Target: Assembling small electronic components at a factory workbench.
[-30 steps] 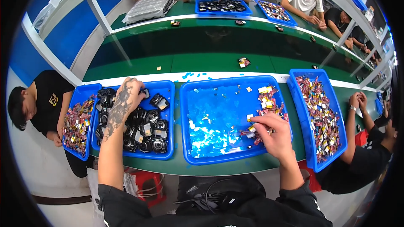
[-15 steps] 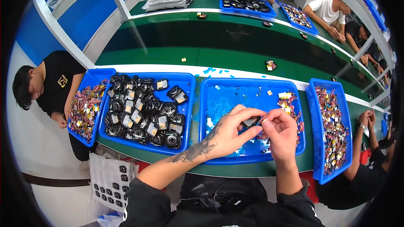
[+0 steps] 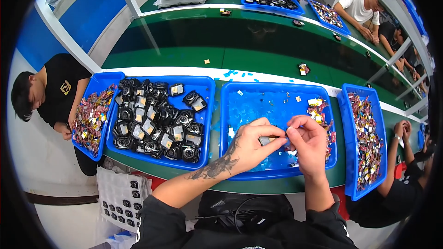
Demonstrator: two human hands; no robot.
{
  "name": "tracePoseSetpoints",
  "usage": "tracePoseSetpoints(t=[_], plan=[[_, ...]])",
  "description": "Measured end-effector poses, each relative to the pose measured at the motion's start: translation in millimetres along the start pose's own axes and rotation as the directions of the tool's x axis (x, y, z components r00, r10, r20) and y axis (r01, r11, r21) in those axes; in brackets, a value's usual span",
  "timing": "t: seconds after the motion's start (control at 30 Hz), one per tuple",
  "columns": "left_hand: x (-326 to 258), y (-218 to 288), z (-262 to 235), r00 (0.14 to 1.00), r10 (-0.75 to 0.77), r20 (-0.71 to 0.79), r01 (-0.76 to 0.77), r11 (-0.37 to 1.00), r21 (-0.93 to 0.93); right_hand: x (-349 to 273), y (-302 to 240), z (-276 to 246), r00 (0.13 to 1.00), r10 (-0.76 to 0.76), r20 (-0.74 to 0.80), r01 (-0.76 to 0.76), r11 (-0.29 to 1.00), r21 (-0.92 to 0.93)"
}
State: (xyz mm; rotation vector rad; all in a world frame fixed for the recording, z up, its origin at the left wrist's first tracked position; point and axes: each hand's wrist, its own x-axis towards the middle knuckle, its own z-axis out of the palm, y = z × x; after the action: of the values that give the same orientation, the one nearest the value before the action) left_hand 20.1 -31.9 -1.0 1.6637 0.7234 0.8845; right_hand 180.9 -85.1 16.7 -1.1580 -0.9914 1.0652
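My left hand [image 3: 251,143] is closed, thumb and fingers pinching a small dark device casing [image 3: 266,141] with a pale flat face. My right hand [image 3: 308,145] is beside it with thumb and index finger pressed together at the casing's right end; whatever tiny part is between them is hidden. Both hands are above a blue tray [image 3: 223,124], which contains small blue film pieces and, at its right side, a heap of red-and-white small parts [image 3: 318,110]. Left of it, another blue tray [image 3: 207,124] holds many black watch-like casings [image 3: 147,124].
Slim blue trays of small red, white and yellow parts flank the bench, one at left [image 3: 121,76] and one at right [image 3: 344,124]. Beyond lies a green conveyor belt [image 3: 175,55] carrying scattered pieces. Co-workers sit left, right and across. A white foam tray [image 3: 115,189] of black pieces stands low at left.
The casing has turned in my left hand, showing more of its pale face. My right fingers have shifted up a little. Pieces on the belt have slid slightly right.
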Motion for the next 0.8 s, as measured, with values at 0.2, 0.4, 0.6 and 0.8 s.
tracePoseSetpoints(t=[0.2,0.4,0.6,0.8], plan=[[-2,-6,4,0.999,0.001,-0.049,-0.004,0.998,-0.062,-2,4,-1,0.999,0.013,0.04,-0.013,1.0,0.003],[-1,-9,1,0.999,-0.035,-0.019,0.033,0.994,-0.108,-7,-2,1,0.998,-0.053,0.016,0.056,0.968,-0.245],[-1,-5,-3,0.977,-0.207,0.059,0.215,0.957,-0.196,-7,-14,5,0.823,-0.463,0.33,0.543,0.47,-0.695],[-1,-3,-6,0.956,-0.283,0.075,0.292,0.905,-0.309,-1,-20,-18,0.948,-0.286,0.139,0.277,0.527,-0.803]])
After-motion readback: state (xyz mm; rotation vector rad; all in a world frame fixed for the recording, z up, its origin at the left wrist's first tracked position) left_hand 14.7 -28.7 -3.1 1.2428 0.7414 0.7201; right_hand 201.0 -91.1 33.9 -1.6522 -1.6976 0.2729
